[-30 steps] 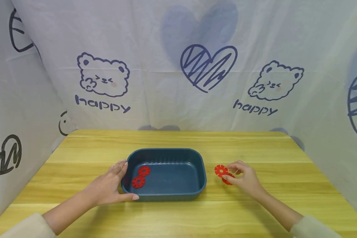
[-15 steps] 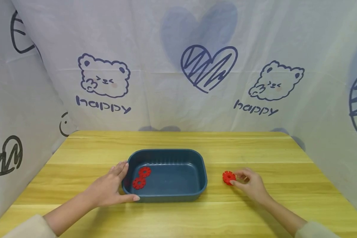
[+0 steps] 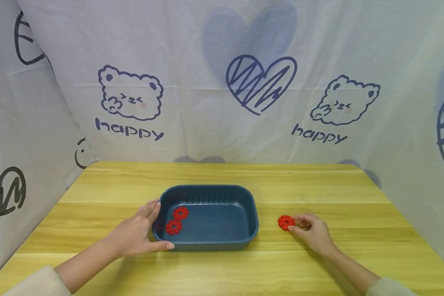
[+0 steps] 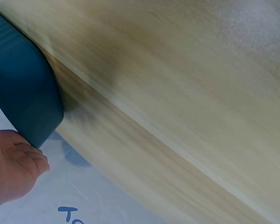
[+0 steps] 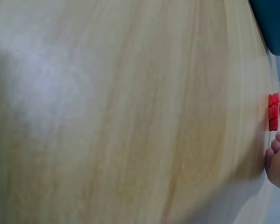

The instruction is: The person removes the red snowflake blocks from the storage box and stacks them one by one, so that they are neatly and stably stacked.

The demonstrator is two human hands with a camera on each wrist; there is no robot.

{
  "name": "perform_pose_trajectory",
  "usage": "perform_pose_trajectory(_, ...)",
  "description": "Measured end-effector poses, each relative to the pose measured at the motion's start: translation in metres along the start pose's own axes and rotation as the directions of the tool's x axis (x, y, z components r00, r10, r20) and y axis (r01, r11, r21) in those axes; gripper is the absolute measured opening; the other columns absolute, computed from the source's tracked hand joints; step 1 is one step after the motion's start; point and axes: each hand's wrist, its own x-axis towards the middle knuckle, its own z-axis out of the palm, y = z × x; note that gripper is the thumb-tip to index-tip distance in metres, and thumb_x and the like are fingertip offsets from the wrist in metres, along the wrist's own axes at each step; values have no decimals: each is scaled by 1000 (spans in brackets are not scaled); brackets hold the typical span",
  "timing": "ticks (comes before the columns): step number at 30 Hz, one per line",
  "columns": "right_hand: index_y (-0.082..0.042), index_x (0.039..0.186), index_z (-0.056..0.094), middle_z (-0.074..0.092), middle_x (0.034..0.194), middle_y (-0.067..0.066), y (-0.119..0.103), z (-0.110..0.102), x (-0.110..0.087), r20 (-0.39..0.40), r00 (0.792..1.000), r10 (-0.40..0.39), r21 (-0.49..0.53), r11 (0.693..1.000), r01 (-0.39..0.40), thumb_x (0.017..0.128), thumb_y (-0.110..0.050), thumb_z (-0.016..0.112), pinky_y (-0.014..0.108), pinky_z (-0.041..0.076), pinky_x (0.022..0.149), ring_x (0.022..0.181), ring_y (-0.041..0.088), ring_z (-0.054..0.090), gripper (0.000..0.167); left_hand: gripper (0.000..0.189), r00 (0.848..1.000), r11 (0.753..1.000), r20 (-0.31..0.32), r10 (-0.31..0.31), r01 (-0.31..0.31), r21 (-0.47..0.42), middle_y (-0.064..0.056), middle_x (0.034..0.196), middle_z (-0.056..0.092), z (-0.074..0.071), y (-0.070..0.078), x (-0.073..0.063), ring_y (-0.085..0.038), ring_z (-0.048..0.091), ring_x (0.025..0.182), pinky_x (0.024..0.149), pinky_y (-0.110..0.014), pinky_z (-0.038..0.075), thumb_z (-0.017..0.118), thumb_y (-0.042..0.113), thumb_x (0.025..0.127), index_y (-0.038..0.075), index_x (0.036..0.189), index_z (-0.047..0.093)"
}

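Observation:
A dark blue rectangular plastic tub (image 3: 222, 246) stands on the table, with a red notched interlocking disc (image 3: 180, 213) and another such disc (image 3: 174, 227) lying in its left part. My left hand (image 3: 135, 234) spans the tub's left end, straight fingers against the left side and thumb along the front. To the right of the tub, my right hand (image 3: 316, 235) pinches red interlocking discs (image 3: 286, 222) between thumb and fingers. The right wrist view shows these as a small stack of discs (image 5: 273, 113), close over the table.
The wooden table (image 3: 340, 189) has yellow-toned planks and rounded back corners. A white printed cloth (image 3: 207, 123) hangs behind and at both sides. Bare wood surrounds the tub and lies between it and my right hand.
Two partly overlapping discs at my right hand have come together into one stack. My right hand has shifted slightly right and toward me. The left hand and tub look still.

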Motion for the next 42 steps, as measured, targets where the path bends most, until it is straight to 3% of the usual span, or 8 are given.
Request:
perform_pose_trajectory(30, 6, 101, 66, 63, 88, 12, -3, -5, -1, 40, 998, 46, 37, 998, -48, 76, -10, 75, 15, 49, 66, 73, -4, 52, 31, 112, 1000, 1000, 22, -7, 8, -18, -31, 145, 30, -1, -1, 0, -47, 32, 132, 99, -55, 39, 57, 74, 70, -12, 137, 34)
perform_pose_trajectory(33, 7, 102, 66, 63, 88, 13, -6, -7, 1, 19, 1000, 17, 40, 999, -18, 76, -8, 74, 15, 49, 66, 75, -4, 52, 31, 112, 1000, 1000, 23, -4, 5, -21, -31, 145, 29, 0, -1, 0, -47, 32, 132, 100, -55, 39, 57, 74, 70, -12, 138, 34)
perform_pose_trajectory(37, 5, 104, 66, 62, 89, 13, -15, -8, 9, -19, 997, -79, 30, 996, 80, 77, -6, 73, 17, 49, 67, 77, 1, 53, 30, 111, 1000, 1000, 26, -4, 4, -25, -31, 146, 28, 0, -2, 0, -47, 32, 132, 99, -55, 39, 58, 73, 71, -12, 138, 33)
perform_pose_trajectory(42, -1, 106, 67, 61, 91, 9, -37, -3, 22, -15, 986, -166, 71, 983, 167, 77, -7, 74, 18, 50, 68, 80, 1, 53, 30, 111, 1000, 1000, 20, -4, 4, -23, -31, 145, 29, 1, -2, -1, -48, 32, 132, 98, -55, 40, 58, 73, 70, -12, 138, 34)
